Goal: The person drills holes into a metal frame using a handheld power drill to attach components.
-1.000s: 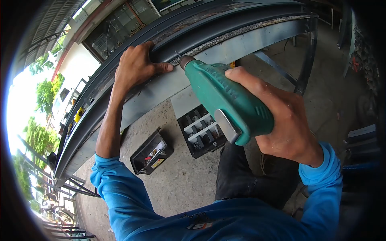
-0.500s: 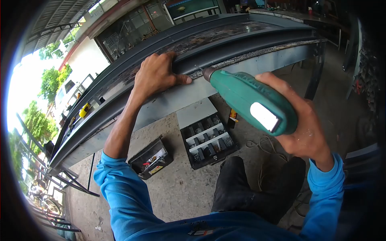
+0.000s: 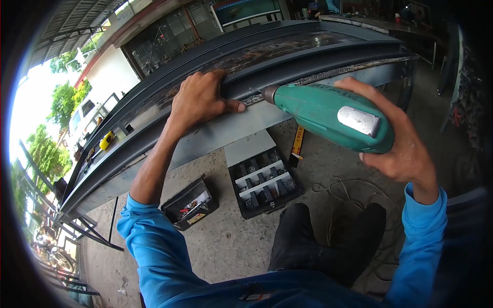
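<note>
A green power drill (image 3: 328,115) is gripped by my right hand (image 3: 405,138), its chuck pointing left toward the edge of a dark metal frame (image 3: 318,57). My left hand (image 3: 200,97) rests over the frame's edge just left of the drill's tip, fingers on top and thumb stretched along the rim; it grips that edge. A rough dark strip (image 3: 328,73) runs along the rim above a grey metal side panel (image 3: 226,126). Whether the bit touches the metal is too small to tell.
On the floor sit an open organizer case (image 3: 267,185) with small hardware and an open black toolbox (image 3: 192,205). A yellow level (image 3: 298,141) and a loose cord (image 3: 354,192) are nearby. A yellow tape measure (image 3: 107,140) lies on the frame at left.
The drill and my right hand have shifted right and slightly up, and the drill lies more level. My left hand has stayed on the frame's edge.
</note>
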`<state>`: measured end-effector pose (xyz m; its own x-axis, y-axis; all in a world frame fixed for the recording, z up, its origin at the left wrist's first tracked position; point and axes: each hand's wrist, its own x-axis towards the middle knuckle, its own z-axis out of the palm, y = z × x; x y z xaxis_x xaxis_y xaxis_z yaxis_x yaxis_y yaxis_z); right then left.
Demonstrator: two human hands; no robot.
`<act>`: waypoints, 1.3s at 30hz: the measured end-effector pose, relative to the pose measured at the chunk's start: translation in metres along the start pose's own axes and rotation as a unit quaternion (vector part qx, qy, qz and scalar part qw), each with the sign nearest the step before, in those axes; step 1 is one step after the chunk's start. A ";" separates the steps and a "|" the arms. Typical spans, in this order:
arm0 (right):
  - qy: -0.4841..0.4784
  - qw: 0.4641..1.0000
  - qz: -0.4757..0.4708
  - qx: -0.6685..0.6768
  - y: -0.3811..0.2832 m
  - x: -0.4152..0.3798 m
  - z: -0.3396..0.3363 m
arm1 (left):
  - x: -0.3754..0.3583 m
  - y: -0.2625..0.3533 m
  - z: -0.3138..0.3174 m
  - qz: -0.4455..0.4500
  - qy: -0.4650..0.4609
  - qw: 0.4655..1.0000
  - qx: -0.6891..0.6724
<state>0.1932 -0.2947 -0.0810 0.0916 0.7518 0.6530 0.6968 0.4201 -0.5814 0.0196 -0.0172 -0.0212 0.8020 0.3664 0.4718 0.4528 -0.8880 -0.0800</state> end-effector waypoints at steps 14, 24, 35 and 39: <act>-0.023 0.996 -0.055 -0.073 0.000 0.007 -0.006 | 0.000 0.002 0.001 -0.010 0.009 1.000 0.027; -0.004 0.913 -0.104 -0.394 -0.021 -0.024 0.045 | 0.001 -0.004 0.005 0.031 0.044 0.998 0.024; 0.094 0.955 -0.105 -0.261 0.002 -0.015 0.063 | 0.007 -0.010 0.000 0.002 -0.017 1.000 0.001; 0.152 0.962 -0.109 -0.200 0.017 -0.015 0.080 | 0.004 -0.006 0.004 0.011 0.004 1.000 0.019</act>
<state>0.1469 -0.2580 -0.1391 0.0738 0.4595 0.8851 0.9352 0.2763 -0.2214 0.0209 -0.0091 -0.0221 0.8090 0.3437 0.4769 0.4491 -0.8849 -0.1240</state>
